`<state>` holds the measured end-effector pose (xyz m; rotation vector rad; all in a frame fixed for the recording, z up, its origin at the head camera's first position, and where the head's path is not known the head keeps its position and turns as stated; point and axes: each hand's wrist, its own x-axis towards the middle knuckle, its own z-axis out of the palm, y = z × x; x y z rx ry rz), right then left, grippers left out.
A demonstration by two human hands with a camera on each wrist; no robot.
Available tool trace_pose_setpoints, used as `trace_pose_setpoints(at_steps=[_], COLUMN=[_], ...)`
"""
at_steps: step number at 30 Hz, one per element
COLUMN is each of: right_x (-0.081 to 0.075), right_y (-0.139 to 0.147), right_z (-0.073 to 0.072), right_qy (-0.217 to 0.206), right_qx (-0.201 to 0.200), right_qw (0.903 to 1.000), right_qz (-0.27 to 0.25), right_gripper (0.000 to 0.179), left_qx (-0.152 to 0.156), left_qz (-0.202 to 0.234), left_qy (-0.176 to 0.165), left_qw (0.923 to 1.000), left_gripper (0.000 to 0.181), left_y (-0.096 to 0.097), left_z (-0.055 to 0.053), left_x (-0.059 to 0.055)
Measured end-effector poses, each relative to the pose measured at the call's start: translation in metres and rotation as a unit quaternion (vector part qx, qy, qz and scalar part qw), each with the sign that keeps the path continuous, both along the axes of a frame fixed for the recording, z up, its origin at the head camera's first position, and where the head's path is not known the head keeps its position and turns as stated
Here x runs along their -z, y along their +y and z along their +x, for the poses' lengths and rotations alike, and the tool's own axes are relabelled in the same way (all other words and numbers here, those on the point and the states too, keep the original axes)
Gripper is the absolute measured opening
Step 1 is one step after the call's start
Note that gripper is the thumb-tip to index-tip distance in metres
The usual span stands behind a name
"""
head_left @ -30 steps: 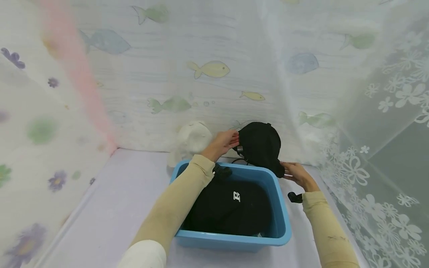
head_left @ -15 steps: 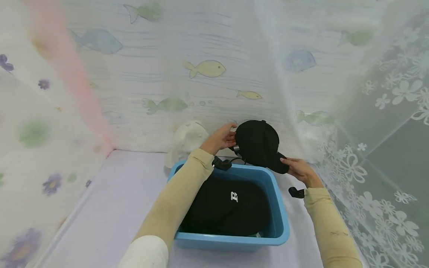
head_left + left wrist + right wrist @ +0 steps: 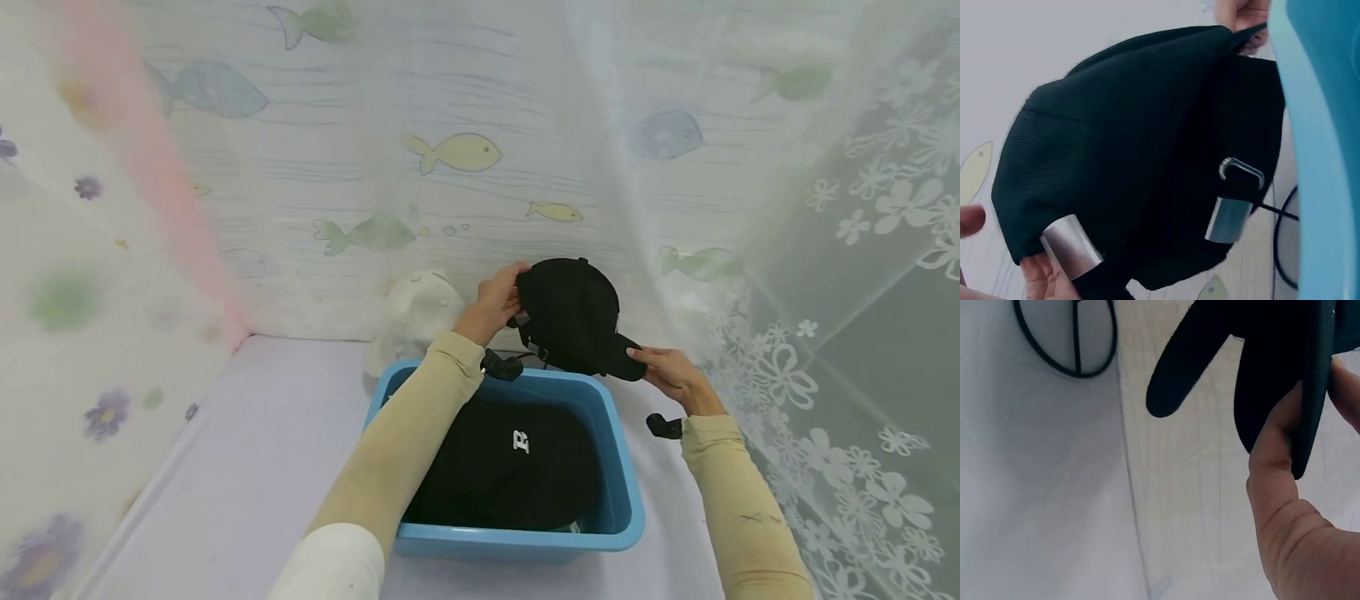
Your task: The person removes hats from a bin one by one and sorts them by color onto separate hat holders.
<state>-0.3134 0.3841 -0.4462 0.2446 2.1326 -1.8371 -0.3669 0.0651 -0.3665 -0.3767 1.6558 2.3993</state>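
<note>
Just past the far rim of the blue tub (image 3: 517, 533), a person holds a black cap (image 3: 566, 317) in both hands, its crown up and its brim pointing to the right. The left hand (image 3: 495, 302) has its fingers hooked round the back edge, beside a silver clasp (image 3: 1072, 245); the thumb shows apart from the fabric in the left wrist view. The right hand (image 3: 675, 375) pinches the brim's outer end between thumb and fingers.

Inside the tub sits a lettered cap (image 3: 510, 483), also black, with a white mark on its front. A white cap (image 3: 423, 308) stands beyond the tub's far left corner, close to the fish-patterned curtain (image 3: 360, 150). Behind the far rim, partly hidden, is a thin black wire frame (image 3: 1077, 350). The tub rests on a worktop (image 3: 285, 450) covered in pale lilac.
</note>
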Motion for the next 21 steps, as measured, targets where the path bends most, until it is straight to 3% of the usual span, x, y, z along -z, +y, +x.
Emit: trace_pose_setpoints(at_steps=[4,7,13,21], right_x=[0.003,0.003,-0.004,0.000], right_y=[-0.001,-0.002,-0.005,-0.012], right_z=[0.001,0.002,0.006,0.009], right_qy=[-0.002,0.004,0.023,0.056], right_qx=[0.000,-0.015,-0.024,0.043], right_qw=[1.0000,0.9997,0.9981,0.9953], right_qz=[0.004,0.018,0.052,0.066], right_gripper=[0.082,0.083,0.080,0.085], left_qx=[0.010,0.023,0.028,0.031], left_qz=[-0.098,-0.144,-0.190,-0.236], left_qy=[0.029,0.055,0.085,0.097], left_qw=[0.9947,0.9877,0.9777,0.9664], left_gripper=[0.048,0.044,0.057,0.071], left_y=[0.004,0.005,0.005,0.004], left_z=[0.007,0.012,0.017,0.016], left_x=[0.004,0.006,0.007,0.015])
